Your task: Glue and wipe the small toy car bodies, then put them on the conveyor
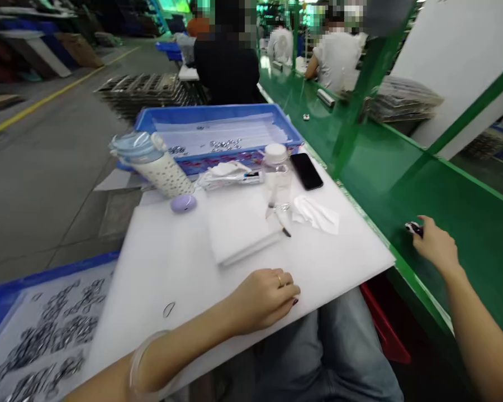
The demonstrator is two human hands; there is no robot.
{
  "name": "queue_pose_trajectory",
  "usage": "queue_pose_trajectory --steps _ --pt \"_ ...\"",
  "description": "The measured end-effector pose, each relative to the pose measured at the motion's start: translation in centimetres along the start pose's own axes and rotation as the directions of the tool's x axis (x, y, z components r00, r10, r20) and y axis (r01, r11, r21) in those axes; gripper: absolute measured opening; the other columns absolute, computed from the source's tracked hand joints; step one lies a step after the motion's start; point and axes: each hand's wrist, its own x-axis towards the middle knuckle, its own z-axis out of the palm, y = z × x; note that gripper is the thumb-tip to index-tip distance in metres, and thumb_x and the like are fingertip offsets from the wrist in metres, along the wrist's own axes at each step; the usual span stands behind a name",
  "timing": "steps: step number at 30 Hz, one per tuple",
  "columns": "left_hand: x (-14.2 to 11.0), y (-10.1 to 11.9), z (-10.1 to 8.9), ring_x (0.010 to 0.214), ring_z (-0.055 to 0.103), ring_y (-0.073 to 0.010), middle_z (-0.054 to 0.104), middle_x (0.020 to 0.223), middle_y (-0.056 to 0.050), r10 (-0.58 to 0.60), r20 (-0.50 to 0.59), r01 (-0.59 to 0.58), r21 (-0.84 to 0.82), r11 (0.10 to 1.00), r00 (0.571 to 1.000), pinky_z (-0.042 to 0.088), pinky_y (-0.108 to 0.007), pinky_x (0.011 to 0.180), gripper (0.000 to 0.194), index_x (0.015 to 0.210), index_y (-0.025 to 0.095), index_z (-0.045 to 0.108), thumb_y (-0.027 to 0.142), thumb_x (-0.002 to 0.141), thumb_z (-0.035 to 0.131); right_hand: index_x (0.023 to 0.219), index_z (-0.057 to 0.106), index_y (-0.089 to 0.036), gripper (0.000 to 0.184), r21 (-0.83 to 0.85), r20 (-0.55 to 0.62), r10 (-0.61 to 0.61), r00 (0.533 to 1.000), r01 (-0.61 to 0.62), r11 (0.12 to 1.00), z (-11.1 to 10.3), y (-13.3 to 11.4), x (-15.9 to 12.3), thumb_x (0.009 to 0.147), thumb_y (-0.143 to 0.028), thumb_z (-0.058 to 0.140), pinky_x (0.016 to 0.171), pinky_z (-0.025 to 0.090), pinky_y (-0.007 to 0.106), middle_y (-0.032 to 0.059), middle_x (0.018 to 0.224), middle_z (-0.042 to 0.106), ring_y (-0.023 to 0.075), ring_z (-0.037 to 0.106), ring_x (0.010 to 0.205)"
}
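My left hand point(272, 298) rests on the white table sheet point(184, 273) near its front edge. Its fingers are curled together, and whatever may lie inside them is hidden. Out to the right, over the green conveyor belt point(478, 218), my right hand point(438, 245) pinches a small dark-and-white piece point(413, 228). Blur keeps me from telling its exact kind. A thin metal ring point(169, 309), roughly D-shaped, lies on the sheet left of my left forearm. Beyond my left hand is a folded white foam sheet point(238, 223) with a fine brush point(284, 230) at its right edge.
A blue tray point(218, 114) with small metal parts stands at the back; another blue tray point(109, 258) is low at left. A tumbler point(163, 167), purple case point(183, 203), clear bottle point(276, 181), phone point(306, 171) and tissue point(316, 215) sit between. Several people sit further along.
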Motion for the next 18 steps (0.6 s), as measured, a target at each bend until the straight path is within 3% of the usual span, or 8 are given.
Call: queue_pose_trajectory --steps 4,6,8,10,12,15,16,18 --pt "-0.3 -0.5 -2.4 0.076 0.068 -0.0239 0.069 0.091 -0.007 -0.303 0.265 0.276 0.135 0.952 0.915 0.048 -0.034 0.058 0.023 0.092 0.015 0.063 0.035 0.098 0.055 0.141 0.043 -0.025 0.052 0.155 -0.071 -0.381 0.922 0.387 0.909 -0.3 -9.7 -2.9 0.092 -0.031 0.056 0.080 0.055 0.040 0.0144 0.128 0.064 0.0290 0.066 0.107" --pt "-0.4 -0.7 -3.5 0.074 0.069 -0.0259 0.070 0.091 -0.009 -0.476 0.345 0.437 0.190 0.879 0.809 0.043 -0.033 0.051 0.032 0.096 0.013 0.063 0.045 0.097 0.058 0.133 0.052 -0.021 0.040 0.314 -0.134 -0.816 0.562 0.805 0.503 0.2 -15.6 -6.0 0.093 -0.021 0.055 0.084 0.057 0.040 0.0140 0.120 0.067 0.0256 0.067 0.104" --pt "-0.8 -0.9 -4.3 0.076 0.070 -0.0278 0.071 0.093 -0.009 -0.560 0.387 0.527 0.197 0.827 0.733 0.040 -0.033 0.049 0.041 0.099 0.012 0.062 0.053 0.093 0.062 0.131 0.055 -0.022 0.042 0.403 -0.086 -0.984 0.157 0.909 0.110 0.8 -20.2 -8.9 0.094 -0.005 0.042 0.094 0.055 0.042 0.0097 0.122 0.068 0.0221 0.065 0.113" --pt "-1.2 -0.8 -4.8 0.081 0.071 -0.0290 0.071 0.096 -0.009 -0.554 0.423 0.541 0.163 0.825 0.717 0.042 -0.033 0.052 0.044 0.101 0.012 0.061 0.054 0.089 0.067 0.126 0.059 -0.022 0.042 0.483 -0.056 -0.997 -0.049 0.873 -0.070 1.2 -23.0 -10.2 0.095 -0.003 0.038 0.100 0.054 0.042 0.0068 0.125 0.067 0.0206 0.062 0.120" --pt "-1.3 -0.6 -4.9 0.083 0.071 -0.0281 0.071 0.098 -0.008 -0.493 0.452 0.509 0.095 0.856 0.743 0.044 -0.034 0.056 0.042 0.103 0.013 0.060 0.051 0.089 0.070 0.118 0.064 -0.022 0.029 0.599 -0.067 -0.996 0.059 0.801 0.007 1.2 -24.2 -9.7 0.097 -0.011 0.048 0.098 0.056 0.038 0.0056 0.122 0.069 0.0195 0.064 0.116" --pt "-1.1 -0.3 -4.0 0.082 0.070 -0.0233 0.072 0.097 -0.005 -0.235 0.462 0.311 -0.094 0.946 0.855 0.044 -0.033 0.056 0.032 0.100 0.016 0.062 0.047 0.092 0.066 0.113 0.066 -0.023 0.019 0.781 -0.080 -0.815 0.574 0.544 0.307 1.1 -25.3 -7.0 0.095 -0.028 0.061 0.091 0.059 0.033 0.0047 0.111 0.071 0.0172 0.069 0.100" --pt "-1.0 -0.1 -3.5 0.080 0.069 -0.0216 0.072 0.095 -0.004 -0.139 0.432 0.222 -0.149 0.963 0.891 0.043 -0.033 0.056 0.030 0.097 0.017 0.062 0.047 0.093 0.064 0.114 0.065 -0.023 0.022 0.824 -0.059 -0.737 0.674 0.449 0.344 1.1 -25.8 -6.2 0.094 -0.031 0.063 0.090 0.059 0.033 0.0043 0.110 0.071 0.0169 0.069 0.099" --pt "-0.8 0.2 -2.1 0.081 0.066 -0.0213 0.071 0.095 -0.004 -0.060 0.296 0.106 -0.144 0.984 0.953 0.044 -0.034 0.057 0.030 0.093 0.018 0.062 0.048 0.093 0.064 0.116 0.064 -0.023 0.029 0.875 -0.018 -0.711 0.703 0.355 0.328 1.2 -27.4 -5.2 0.091 -0.038 0.066 0.091 0.058 0.032 0.0042 0.112 0.070 0.0178 0.069 0.102"
